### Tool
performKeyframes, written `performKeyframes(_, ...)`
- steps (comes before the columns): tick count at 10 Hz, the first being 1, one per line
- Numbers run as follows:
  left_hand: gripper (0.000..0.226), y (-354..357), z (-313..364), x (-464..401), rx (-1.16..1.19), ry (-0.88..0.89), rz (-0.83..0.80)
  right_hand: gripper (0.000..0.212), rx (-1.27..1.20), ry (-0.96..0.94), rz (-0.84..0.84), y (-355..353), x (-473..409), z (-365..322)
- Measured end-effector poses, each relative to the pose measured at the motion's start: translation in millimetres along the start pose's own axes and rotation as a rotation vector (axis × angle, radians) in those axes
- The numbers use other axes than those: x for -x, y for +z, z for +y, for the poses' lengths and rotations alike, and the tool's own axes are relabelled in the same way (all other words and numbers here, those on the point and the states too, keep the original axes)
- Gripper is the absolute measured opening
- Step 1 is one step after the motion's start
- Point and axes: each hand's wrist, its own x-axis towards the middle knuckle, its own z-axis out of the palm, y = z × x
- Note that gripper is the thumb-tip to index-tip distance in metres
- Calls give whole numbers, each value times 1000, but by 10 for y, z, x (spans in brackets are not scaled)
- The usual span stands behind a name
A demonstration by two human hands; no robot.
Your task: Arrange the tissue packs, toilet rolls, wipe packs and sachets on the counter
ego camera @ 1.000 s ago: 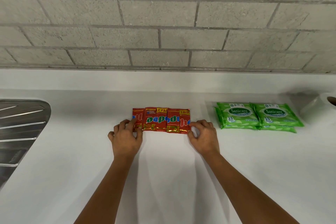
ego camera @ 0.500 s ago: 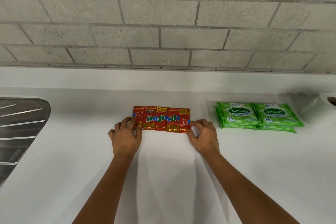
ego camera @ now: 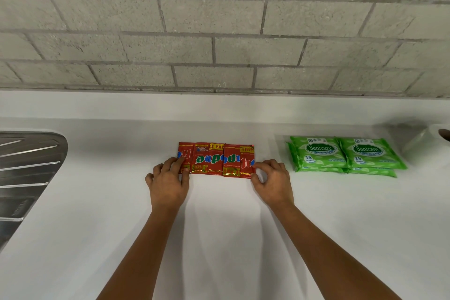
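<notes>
On white counter (ego camera: 219, 226), both hands touch the red sachets' (ego camera: 215, 159) ends

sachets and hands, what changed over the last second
Very little. The left hand drew its fingers slightly in along the left end of the sachets; the right hand stayed at the right end. Sachets, wipe packs and toilet roll lie where they were.
</notes>
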Motion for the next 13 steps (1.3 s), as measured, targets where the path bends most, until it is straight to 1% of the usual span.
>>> performKeyframes(6,41,12,-12,0,-15,-4,-12,25,-8,6,-11,5,4,0)
performKeyframes(8,39,18,-24,5,13,1,16,25,-15,14,-16,2,-8,0)
performKeyframes(9,38,13,-10,12,64,-19,34,27,-17,5,-22,-4,13,1)
performKeyframes(10,37,-4,7,16,77,-13,75,26,-27,13,-29,-28,-2,-31)
performKeyframes(11,34,-43,26,64,103,31,59,29,-87,29,-11,-60,32,-40)
performKeyframes(12,33,-92,136,105,122,128,3,29,-139,33,3,-112,101,-63)
performKeyframes(13,43,-220,437,58,124,267,-117,24,-119,41,-26,-190,150,-126)
